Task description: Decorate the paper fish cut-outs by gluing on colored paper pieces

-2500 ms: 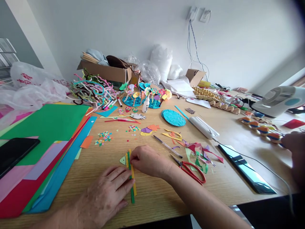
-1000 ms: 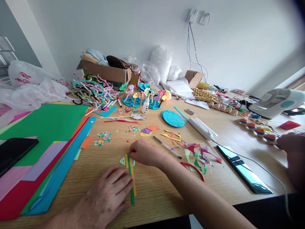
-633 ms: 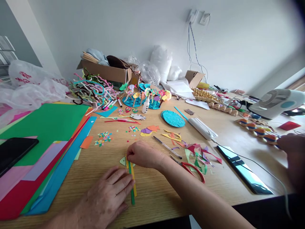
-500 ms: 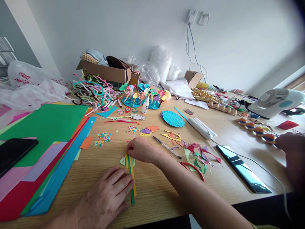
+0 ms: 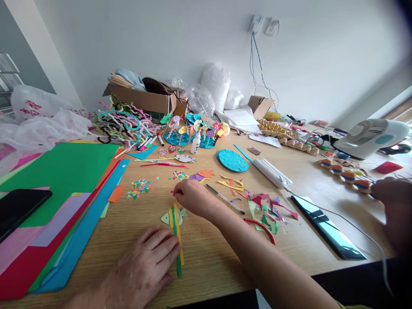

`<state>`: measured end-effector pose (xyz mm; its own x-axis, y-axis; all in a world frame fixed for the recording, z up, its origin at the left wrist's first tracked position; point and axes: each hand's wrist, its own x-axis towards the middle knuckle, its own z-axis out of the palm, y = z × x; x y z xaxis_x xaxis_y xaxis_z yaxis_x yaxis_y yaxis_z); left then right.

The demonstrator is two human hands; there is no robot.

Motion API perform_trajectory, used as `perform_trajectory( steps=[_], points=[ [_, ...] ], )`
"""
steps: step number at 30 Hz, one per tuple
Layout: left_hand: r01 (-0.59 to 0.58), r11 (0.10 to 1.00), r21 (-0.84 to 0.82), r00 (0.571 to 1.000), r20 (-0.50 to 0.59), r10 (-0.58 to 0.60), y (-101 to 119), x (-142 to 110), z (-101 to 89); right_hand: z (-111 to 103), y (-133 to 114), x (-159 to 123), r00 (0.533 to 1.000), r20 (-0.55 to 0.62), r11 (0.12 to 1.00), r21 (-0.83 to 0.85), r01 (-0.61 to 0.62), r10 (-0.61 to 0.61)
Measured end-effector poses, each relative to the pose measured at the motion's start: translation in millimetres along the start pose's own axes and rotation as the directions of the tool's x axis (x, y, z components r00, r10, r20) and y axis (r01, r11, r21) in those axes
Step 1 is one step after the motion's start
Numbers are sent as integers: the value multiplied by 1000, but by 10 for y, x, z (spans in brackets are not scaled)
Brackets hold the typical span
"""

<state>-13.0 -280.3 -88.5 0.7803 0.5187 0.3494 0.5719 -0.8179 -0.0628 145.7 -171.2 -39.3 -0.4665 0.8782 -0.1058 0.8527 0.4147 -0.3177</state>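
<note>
A pale green paper fish (image 5: pixel 165 218) lies on the table with narrow yellow and green paper strips laid across it. My left hand (image 5: pixel 144 262) rests flat, its fingertips over the lower part of the green paper strip (image 5: pixel 179 269) and the yellow paper strip (image 5: pixel 179 231). Above the fish, my right hand (image 5: pixel 195 198) is closed in a pinch at the top end of that yellow strip. The purple and orange paper fish (image 5: pixel 201 175) lie just beyond my right hand, partly covering one another.
Coloured paper sheets (image 5: pixel 64 171) and a black phone (image 5: pixel 22 210) lie left. Confetti (image 5: pixel 139 189), a glue bottle (image 5: pixel 195 143), a pen (image 5: pixel 225 198), red-handled scissors (image 5: pixel 265 231) and paper scraps (image 5: pixel 265 210) surround the work. Another person's hand (image 5: pixel 391 193) is at far right.
My right hand has moved slightly up, away from me, uncovering more of the green fish and its tail. The left hand stays in place on the strips.
</note>
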Motion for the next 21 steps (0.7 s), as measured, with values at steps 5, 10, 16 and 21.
perform_trajectory(
  steps=[5, 10, 16, 21],
  points=[
    [-30, 1000, 4, 999, -29, 30, -4, 13, -53, -14, 8, -374, 995, -95, 997, 64, 49, -43],
    [-17, 999, -50, 998, -58, 14, -49, -4, -157, 103, 77, -805, 986, -168, 993, 117, 20, 0],
    [-19, 1000, 20, 999, -46, 20, -20, -198, -141, 466, 4, -1262, 937, -337, 971, 174, 163, -97],
    [-16, 995, 97, 1000, -25, 19, 124, -282, -106, 756, -50, -1472, 857, -454, 932, 133, 337, -245]
  ],
)
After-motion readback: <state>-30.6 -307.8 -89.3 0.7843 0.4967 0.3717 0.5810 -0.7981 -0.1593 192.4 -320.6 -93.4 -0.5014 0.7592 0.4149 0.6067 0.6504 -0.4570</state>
